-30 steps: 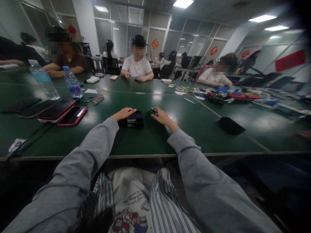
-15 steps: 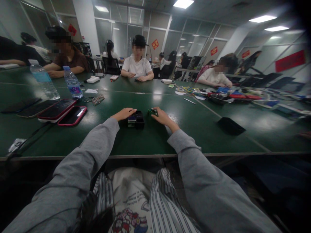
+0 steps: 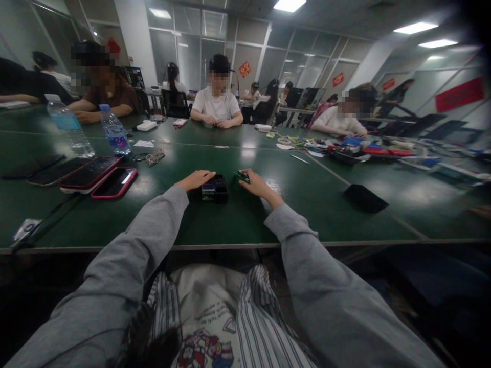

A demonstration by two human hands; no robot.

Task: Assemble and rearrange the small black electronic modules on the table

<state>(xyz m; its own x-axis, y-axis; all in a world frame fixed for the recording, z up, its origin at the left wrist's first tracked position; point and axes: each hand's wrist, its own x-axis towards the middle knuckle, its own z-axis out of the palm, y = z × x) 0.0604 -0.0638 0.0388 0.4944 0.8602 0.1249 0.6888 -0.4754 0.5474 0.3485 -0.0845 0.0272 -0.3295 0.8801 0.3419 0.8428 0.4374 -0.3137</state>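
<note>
A small black box (image 3: pixel 221 193) with open compartments sits on the green table in front of me. Its left part holds small flat pieces (image 3: pixel 207 189) with a pale top; their kind is too small to tell. My left hand (image 3: pixel 196 179) grips the box at its back left edge, fingers reaching over the rim. Just right of the box, my right hand (image 3: pixel 255 184) is closed on a small green circuit board (image 3: pixel 241 177), which is held close to the tabletop and apart from the box. Part of the board is hidden by the fingers.
To the left lie several phones (image 3: pixel 114 183), two water bottles (image 3: pixel 115 134) and glasses (image 3: pixel 155 157). A black folded item (image 3: pixel 365 198) is at right. Beyond it spreads a pile of cables and tools (image 3: pixel 345 148), with a pen (image 3: pixel 299 159) nearby. Other people sit around the table.
My hands, the box and the circuit board stay in nearly the same place. Across the table, a person's hands have drawn closer together.
</note>
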